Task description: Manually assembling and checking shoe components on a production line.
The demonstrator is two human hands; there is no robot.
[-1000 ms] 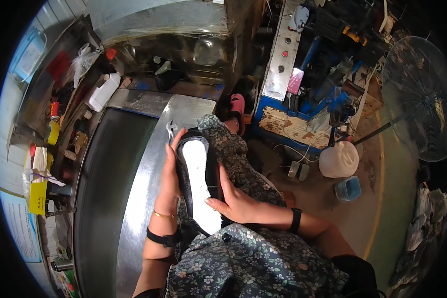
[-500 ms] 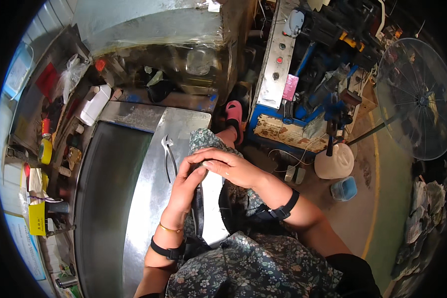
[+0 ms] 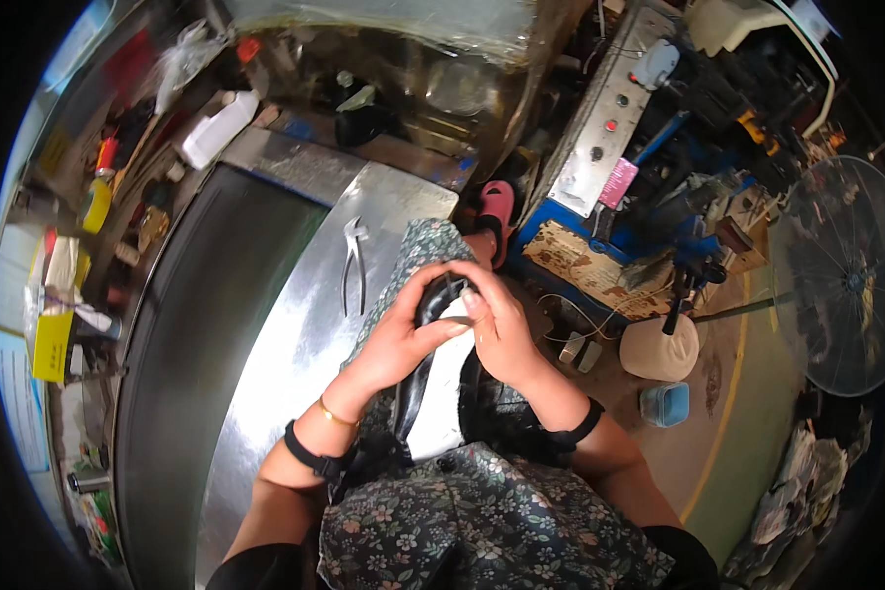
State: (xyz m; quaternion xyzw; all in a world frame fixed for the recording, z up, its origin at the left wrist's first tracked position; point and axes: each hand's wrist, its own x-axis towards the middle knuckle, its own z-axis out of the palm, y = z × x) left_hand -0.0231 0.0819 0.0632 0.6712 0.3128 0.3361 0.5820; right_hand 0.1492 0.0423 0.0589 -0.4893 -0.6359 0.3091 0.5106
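A black shoe upper with a white insole (image 3: 437,398) facing up lies on my lap, its toe pointing away from me. My left hand (image 3: 401,339) wraps round the left side of the toe, with its thumb on the white insole. From the right, my right hand (image 3: 500,329) holds the toe too, its thumb pressed near the edge of the insole. Black material shows between the hands; whatever is inside the upper is hidden. A pair of lasting pincers (image 3: 353,270) rests on the metal tabletop (image 3: 265,379), just beyond my left hand.
Left of the metal top runs a dark conveyor belt (image 3: 211,295), with a cluttered shelf (image 3: 118,256) past it. A blue machine (image 3: 570,211) with a button panel stands at front right. Near it are a white jug (image 3: 659,346), a blue tub (image 3: 665,403) and a fan (image 3: 849,280).
My hands have gone from overlapping over the toe to gripping it from both sides, uncovering the black toe. The view has shifted; the pincers still lie on the metal top.
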